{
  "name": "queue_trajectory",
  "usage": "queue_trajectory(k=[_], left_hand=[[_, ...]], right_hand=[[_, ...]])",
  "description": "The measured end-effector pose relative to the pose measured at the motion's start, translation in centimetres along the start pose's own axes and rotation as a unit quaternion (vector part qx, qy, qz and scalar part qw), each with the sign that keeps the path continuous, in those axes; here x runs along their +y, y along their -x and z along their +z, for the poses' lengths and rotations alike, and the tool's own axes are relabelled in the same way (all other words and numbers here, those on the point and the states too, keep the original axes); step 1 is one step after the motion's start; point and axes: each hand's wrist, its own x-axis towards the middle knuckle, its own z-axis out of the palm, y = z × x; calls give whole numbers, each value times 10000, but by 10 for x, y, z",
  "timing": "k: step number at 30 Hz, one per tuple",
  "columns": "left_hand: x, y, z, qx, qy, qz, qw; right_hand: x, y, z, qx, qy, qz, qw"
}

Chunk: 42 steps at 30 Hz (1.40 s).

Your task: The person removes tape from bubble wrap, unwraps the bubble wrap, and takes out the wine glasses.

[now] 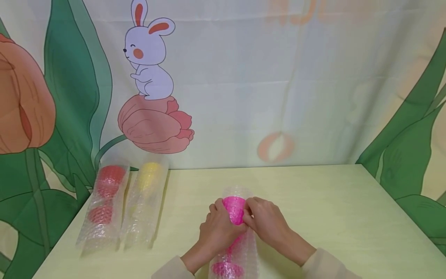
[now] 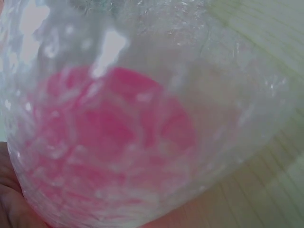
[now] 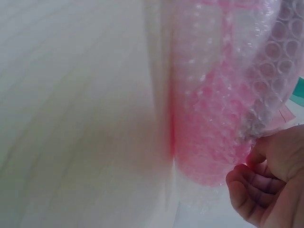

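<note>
A bright pink goblet (image 1: 234, 207) in clear bubble wrap (image 1: 251, 255) lies at the table's near middle, its cup away from me and its round foot (image 1: 227, 270) toward me. Across its left side, my left hand (image 1: 221, 224) grips the wrapped cup. My right hand (image 1: 266, 221) is at the cup's right side, thumb and fingertips pinching the wrap. In the right wrist view, the right hand (image 3: 270, 180) pinches a fold of bubble wrap (image 3: 273, 61) beside the pink cup. The left wrist view has the pink foot (image 2: 114, 133) blurred behind the wrap, with part of my hand (image 2: 14, 204) at the edge.
Two more bubble-wrapped pieces lie at the table's left: a red one (image 1: 101, 213) and, to its right, a yellow one (image 1: 149, 176). Behind the pale table (image 1: 331, 205) hangs a printed cloth (image 1: 226, 97) with a rabbit and tulips.
</note>
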Motion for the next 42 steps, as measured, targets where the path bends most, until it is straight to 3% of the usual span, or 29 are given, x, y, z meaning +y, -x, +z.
queue_trajectory(k=[6,10,18,24,28,35,42], left_hand=[[-1,0,0,16,25,45,10000],[-1,-1,0,39,20,51,10000],[-3,-1,0,44,47,49,10000],[-3,0,1,1,67,59,10000],[-2,1,0,-32,107,88,9999],[-1,1,0,-107,166,102,9998],[-1,1,0,-76,123,89,9999]], right_hand=[[1,-5,-1,-437,-766,857,9924],[2,-6,0,-451,-964,983,9894],[0,-13,-1,-447,-1328,610,9882],[1,-21,-4,-879,-1605,451,9821],[3,-26,-8,-1151,-1698,102,9787],[5,-35,-13,-1520,-1333,-400,9785],[4,-43,-17,-1754,-1260,-424,9755]])
